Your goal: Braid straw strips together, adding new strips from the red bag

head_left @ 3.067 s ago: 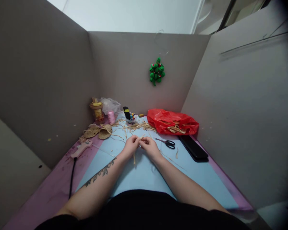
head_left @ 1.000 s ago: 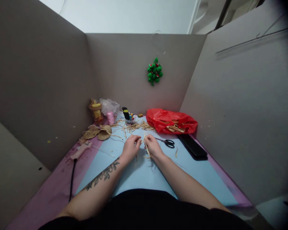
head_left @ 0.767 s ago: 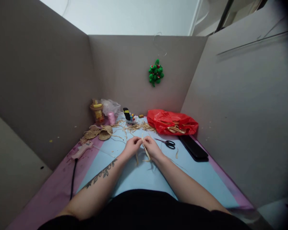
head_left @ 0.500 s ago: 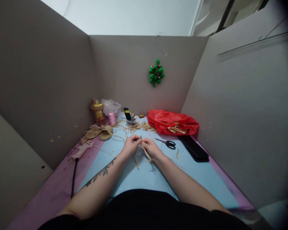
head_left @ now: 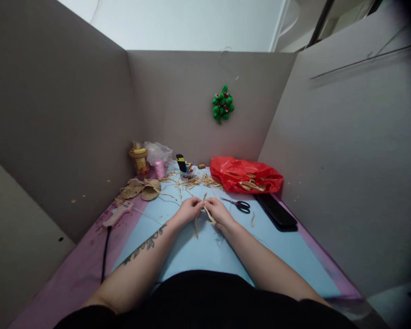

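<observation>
My left hand (head_left: 189, 210) and my right hand (head_left: 217, 211) meet over the blue mat (head_left: 205, 256), fingertips pinched close together. Between them they grip pale dried straw strips (head_left: 208, 215). Two ends hang below the fingers, one under each hand, and a short tip sticks up above. The exact join of the strips is hidden by the fingers. Black-handled scissors (head_left: 240, 205) lie just right of my right hand. Scraps of straw (head_left: 192, 183) are scattered beyond both hands.
A red plastic bag (head_left: 229, 171) with straw sits behind the scissors, near a black phone-like case (head_left: 277, 212). On the left lie woven straw pieces (head_left: 151, 189) and a corded glue gun (head_left: 119, 214). A pink thread spool (head_left: 159, 169) and a cup (head_left: 140, 160) stand behind. Grey panels enclose three sides.
Both hands have shifted slightly, with the fingertips a little lower. More of the strip's tip shows above the fingers, and the hanging ends have swung a little.
</observation>
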Demonstrator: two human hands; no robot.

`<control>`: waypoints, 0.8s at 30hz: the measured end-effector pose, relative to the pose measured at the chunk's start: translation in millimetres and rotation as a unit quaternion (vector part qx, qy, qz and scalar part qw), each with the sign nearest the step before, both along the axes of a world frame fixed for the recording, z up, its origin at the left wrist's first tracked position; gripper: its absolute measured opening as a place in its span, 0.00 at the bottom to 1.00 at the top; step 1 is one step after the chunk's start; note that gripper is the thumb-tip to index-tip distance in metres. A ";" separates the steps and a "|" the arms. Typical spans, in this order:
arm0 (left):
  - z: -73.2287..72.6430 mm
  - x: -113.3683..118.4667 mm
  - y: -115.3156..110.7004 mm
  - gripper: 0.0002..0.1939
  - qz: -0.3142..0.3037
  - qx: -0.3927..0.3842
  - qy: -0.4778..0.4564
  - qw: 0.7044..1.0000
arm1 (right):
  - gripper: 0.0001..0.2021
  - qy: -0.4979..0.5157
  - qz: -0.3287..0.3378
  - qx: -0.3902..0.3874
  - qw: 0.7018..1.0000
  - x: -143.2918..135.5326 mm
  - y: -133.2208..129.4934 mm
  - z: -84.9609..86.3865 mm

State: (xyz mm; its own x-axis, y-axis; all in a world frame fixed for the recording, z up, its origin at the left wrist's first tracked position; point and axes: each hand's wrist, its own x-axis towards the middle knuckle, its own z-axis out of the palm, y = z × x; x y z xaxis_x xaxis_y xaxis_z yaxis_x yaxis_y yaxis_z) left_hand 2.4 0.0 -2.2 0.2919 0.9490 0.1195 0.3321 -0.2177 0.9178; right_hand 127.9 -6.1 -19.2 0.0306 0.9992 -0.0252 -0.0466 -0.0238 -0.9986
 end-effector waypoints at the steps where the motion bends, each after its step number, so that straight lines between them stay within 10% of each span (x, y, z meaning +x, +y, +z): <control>1: 0.1 0.3 -1.5 0.11 -0.003 -0.019 -0.012 1.000 | 0.09 -0.007 0.001 -0.001 1.000 0.6 0.4 -0.5; 14: -1.1 -1.3 -2.7 0.16 -0.034 -0.213 -0.162 0.963 | 0.05 -0.098 -0.010 0.074 0.992 3.7 5.8 -3.9; 24: 0.0 -0.4 -4.2 0.11 0.014 -0.121 -0.053 0.991 | 0.04 -0.126 -0.002 0.096 0.987 6.0 9.2 -8.0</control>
